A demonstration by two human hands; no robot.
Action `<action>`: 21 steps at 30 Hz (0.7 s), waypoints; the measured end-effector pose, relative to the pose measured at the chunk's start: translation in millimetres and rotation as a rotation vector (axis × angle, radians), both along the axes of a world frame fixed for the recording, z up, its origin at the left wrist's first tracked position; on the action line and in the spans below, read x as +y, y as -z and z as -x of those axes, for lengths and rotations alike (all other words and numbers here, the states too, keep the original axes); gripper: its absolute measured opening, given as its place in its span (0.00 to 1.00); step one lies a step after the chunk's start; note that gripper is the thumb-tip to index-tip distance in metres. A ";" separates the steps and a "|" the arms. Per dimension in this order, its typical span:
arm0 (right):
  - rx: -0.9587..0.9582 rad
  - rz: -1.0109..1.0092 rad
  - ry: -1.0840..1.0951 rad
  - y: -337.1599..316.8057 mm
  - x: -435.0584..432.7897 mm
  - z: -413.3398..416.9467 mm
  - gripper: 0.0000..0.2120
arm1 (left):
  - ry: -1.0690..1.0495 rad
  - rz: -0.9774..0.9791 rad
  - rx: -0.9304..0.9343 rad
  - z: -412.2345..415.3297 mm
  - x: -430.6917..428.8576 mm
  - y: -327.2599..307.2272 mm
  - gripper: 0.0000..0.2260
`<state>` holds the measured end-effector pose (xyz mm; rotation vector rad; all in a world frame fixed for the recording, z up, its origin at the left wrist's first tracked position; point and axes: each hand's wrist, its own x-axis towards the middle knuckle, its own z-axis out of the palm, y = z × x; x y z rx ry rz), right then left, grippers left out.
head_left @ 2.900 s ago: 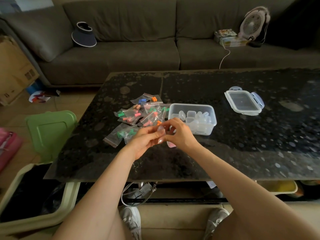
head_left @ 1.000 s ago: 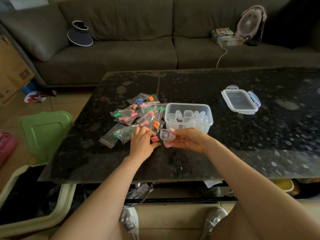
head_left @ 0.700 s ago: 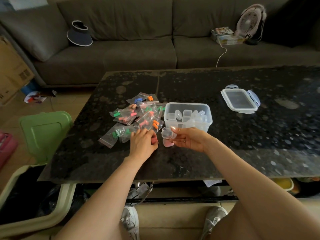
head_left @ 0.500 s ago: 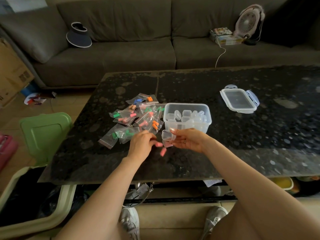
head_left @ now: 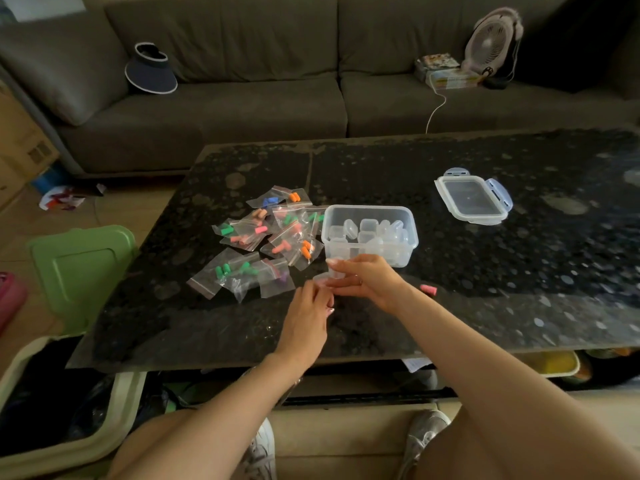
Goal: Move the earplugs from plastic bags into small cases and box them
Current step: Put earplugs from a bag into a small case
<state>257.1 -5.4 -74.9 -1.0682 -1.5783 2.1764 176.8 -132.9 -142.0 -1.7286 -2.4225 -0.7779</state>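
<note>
Two hands meet low over the dark table (head_left: 381, 174). The right hand (head_left: 369, 282) pinches a small clear case (head_left: 327, 277) just in front of the big clear box (head_left: 370, 216), which has more little cases in it. The left hand (head_left: 308, 317) reaches its fingertips up to the case; I cannot tell if they hold anything. One pink earplug (head_left: 428, 289) lies loose beside the right wrist. Many bags of earplugs (head_left: 263, 244) lie left of the box.
</note>
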 end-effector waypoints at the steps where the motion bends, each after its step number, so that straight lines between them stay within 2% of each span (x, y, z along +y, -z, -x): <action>1: -0.004 -0.016 0.002 -0.9 -0.3 -1.3 0.27 | -0.004 0.005 -0.021 1.0 1.3 -1.5 0.07; 4: -0.049 -0.092 -0.002 -4.7 -1.5 -8.3 0.26 | -0.032 -0.019 -0.087 -0.4 5.0 -5.1 0.08; 9: 0.024 -0.218 0.089 -18.3 21.1 -37.6 0.16 | -0.022 -0.094 -0.028 -14.9 21.8 -15.2 0.09; 13: -0.024 -0.221 0.157 -19.2 42.1 -67.6 0.15 | 0.077 -0.149 -0.006 -36.9 43.1 -34.8 0.12; 17: -0.004 -0.197 0.216 -17.1 57.5 -90.2 0.17 | 0.189 -0.024 -0.059 -54.7 70.5 -55.5 0.11; 21: -0.013 -0.162 0.396 -12.2 71.3 -106.1 0.17 | 0.272 0.063 -0.068 -72.8 104.9 -69.1 0.09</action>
